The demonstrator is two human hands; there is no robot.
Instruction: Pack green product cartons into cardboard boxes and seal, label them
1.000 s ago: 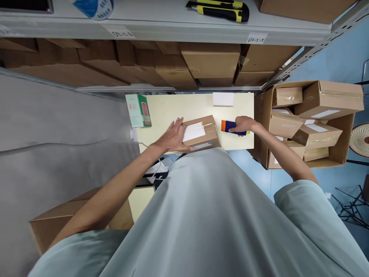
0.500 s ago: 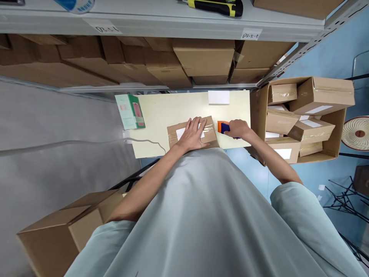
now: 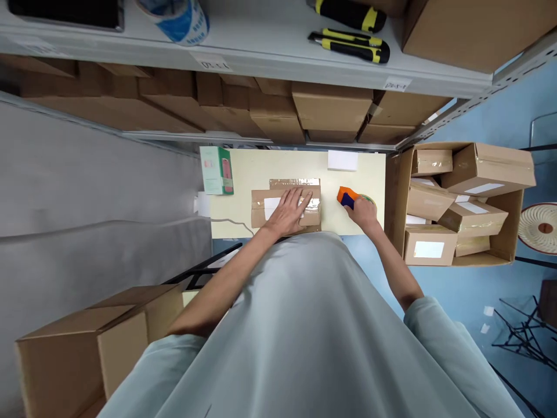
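Note:
A cardboard box (image 3: 261, 200) with clear tape and a white label (image 3: 272, 206) lies on the pale tabletop in front of me. My left hand (image 3: 289, 212) rests flat on its top, fingers spread, partly covering the label. Shiny tape runs along the box's far flap and right end. To the right of the box, my right hand (image 3: 364, 212) is wrapped round an orange and dark blue tape dispenser (image 3: 347, 196). The dispenser is apart from the box, over the tabletop, and part of its roll shows beyond my fingers.
A green and white carton (image 3: 216, 170) stands at the table's back left, a white block (image 3: 342, 160) at the back. Right of the table, a large open carton (image 3: 398, 180) holds several taped boxes. Utility knives (image 3: 352, 46) and a tape roll (image 3: 183, 23) lie on the shelf above.
My right hand has moved the tape dispenser a little away from the box's right end and tilted it. The box now lies straighter, with its taped far flap showing. My view has shifted.

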